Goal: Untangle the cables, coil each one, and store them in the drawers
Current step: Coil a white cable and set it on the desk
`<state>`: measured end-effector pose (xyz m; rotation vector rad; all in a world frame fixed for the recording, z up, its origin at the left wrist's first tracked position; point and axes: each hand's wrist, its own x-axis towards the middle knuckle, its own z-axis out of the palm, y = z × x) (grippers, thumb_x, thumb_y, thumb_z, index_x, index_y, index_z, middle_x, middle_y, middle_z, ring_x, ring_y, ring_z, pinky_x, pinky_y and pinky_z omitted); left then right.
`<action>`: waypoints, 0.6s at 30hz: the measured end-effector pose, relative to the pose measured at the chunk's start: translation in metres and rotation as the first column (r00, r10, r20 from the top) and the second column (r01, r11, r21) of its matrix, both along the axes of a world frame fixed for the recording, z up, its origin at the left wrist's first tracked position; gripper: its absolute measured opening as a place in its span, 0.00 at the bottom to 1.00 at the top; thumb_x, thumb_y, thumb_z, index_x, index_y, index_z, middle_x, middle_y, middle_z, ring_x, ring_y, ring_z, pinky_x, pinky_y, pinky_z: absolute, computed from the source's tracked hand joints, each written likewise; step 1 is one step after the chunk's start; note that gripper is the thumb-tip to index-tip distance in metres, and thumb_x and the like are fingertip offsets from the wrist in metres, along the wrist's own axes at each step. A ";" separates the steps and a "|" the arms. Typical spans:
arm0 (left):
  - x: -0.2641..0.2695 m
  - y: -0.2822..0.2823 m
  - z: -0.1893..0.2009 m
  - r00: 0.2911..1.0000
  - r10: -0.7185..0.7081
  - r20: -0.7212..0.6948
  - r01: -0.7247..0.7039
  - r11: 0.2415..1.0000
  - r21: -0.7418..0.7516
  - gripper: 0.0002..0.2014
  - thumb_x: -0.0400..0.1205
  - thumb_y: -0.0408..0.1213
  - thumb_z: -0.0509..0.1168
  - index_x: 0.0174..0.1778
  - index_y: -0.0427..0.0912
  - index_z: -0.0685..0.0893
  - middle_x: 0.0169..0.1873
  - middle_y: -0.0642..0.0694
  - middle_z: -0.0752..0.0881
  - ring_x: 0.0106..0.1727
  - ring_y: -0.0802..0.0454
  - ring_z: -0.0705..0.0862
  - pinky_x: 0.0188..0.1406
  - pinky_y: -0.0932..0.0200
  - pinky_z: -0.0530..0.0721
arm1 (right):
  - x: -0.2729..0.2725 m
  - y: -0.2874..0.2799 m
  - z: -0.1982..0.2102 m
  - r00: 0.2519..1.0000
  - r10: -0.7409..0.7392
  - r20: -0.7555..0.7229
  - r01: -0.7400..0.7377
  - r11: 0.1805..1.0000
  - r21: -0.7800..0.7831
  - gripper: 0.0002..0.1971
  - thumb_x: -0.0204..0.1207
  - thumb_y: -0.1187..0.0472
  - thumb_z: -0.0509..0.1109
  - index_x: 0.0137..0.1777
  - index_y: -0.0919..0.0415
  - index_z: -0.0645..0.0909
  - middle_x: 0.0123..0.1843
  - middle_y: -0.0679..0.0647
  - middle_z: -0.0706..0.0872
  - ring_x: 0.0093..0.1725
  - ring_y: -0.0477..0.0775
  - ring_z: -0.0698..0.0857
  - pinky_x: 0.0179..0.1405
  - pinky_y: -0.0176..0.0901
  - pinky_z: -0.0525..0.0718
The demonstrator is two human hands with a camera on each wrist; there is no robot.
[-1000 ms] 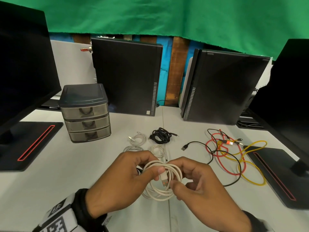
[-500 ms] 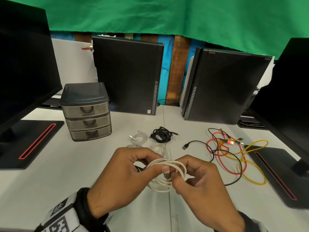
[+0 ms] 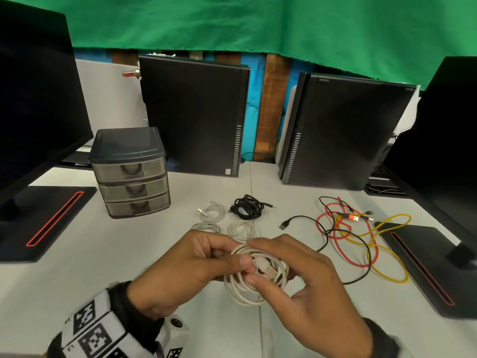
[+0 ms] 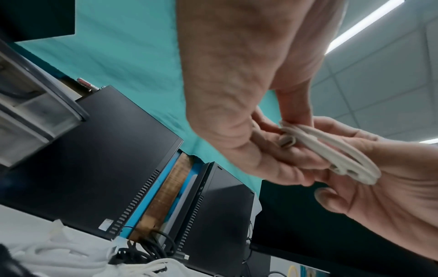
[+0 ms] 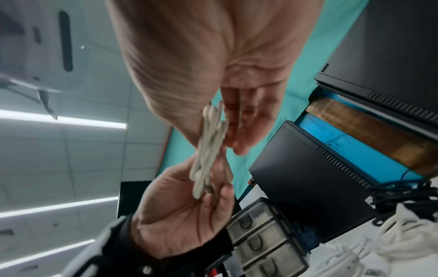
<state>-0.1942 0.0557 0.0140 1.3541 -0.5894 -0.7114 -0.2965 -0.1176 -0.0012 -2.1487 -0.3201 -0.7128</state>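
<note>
Both hands hold a coiled white cable point(image 3: 245, 293) point(image 4: 331, 150) point(image 5: 208, 150) above the table's front. My left hand point(image 3: 196, 264) pinches the coil's left side between thumb and fingers. My right hand point(image 3: 296, 275) pinches its USB plug point(image 3: 268, 271) against the loops. Behind lie three small white coils point(image 3: 214, 211) point(image 3: 241, 228) point(image 3: 206, 226) and a black coil point(image 3: 247, 208). To the right sprawls a tangle of red point(image 3: 340, 244), yellow point(image 3: 382, 257) and black point(image 3: 309, 220) cables. A grey three-drawer unit point(image 3: 131, 174) point(image 5: 263, 241) stands at the left, all drawers closed.
Two black computer towers point(image 3: 196, 115) point(image 3: 343, 130) stand at the back. Monitors flank the table, their black bases point(image 3: 44, 218) point(image 3: 426, 267) at left and right. A green cloth hangs behind.
The coil has turned between the hands, and the right fingers have shifted onto the USB plug, pressing it into the loops. Hands stay in about the same place.
</note>
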 end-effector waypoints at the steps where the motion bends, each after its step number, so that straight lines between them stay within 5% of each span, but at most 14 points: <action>1: 0.000 0.000 0.000 1.000 -0.013 -0.012 0.013 1.000 0.004 0.04 0.74 0.29 0.71 0.39 0.35 0.92 0.35 0.39 0.91 0.34 0.54 0.89 0.34 0.69 0.83 | 0.001 0.000 -0.003 0.998 -0.011 0.067 0.015 0.999 -0.049 0.18 0.76 0.59 0.79 0.65 0.48 0.87 0.50 0.42 0.87 0.45 0.47 0.88 0.37 0.37 0.84; 7: 0.001 -0.001 -0.004 0.997 -0.064 0.029 0.064 0.998 0.007 0.06 0.77 0.31 0.71 0.40 0.41 0.94 0.38 0.42 0.91 0.39 0.57 0.88 0.38 0.70 0.81 | 0.003 -0.006 -0.002 0.989 -0.009 0.145 0.030 0.989 -0.144 0.15 0.78 0.58 0.77 0.65 0.55 0.88 0.52 0.45 0.89 0.45 0.46 0.88 0.38 0.44 0.86; 13: 0.004 0.000 -0.008 0.988 -0.136 -0.067 0.131 0.989 -0.073 0.07 0.79 0.37 0.68 0.40 0.39 0.90 0.39 0.43 0.88 0.43 0.52 0.86 0.47 0.62 0.84 | -0.001 -0.007 0.004 0.988 0.010 0.156 0.011 0.991 -0.132 0.21 0.76 0.58 0.78 0.69 0.52 0.84 0.53 0.43 0.87 0.45 0.44 0.86 0.33 0.35 0.83; 16: 0.002 -0.004 -0.016 0.988 -0.034 0.150 0.031 0.999 0.022 0.09 0.80 0.42 0.67 0.42 0.41 0.88 0.36 0.45 0.86 0.40 0.54 0.82 0.43 0.61 0.81 | 0.001 -0.017 0.003 0.989 -0.057 0.134 0.098 0.942 -0.320 0.19 0.77 0.60 0.76 0.68 0.55 0.85 0.56 0.45 0.88 0.49 0.42 0.86 0.44 0.25 0.81; 18: -0.002 -0.008 -0.023 0.937 0.026 0.348 -0.055 0.996 0.074 0.09 0.82 0.45 0.66 0.46 0.44 0.88 0.38 0.40 0.87 0.41 0.45 0.83 0.47 0.47 0.83 | 0.003 -0.022 -0.002 0.991 -0.090 0.101 0.123 0.915 -0.385 0.19 0.78 0.59 0.75 0.69 0.55 0.85 0.58 0.44 0.88 0.50 0.41 0.86 0.47 0.22 0.79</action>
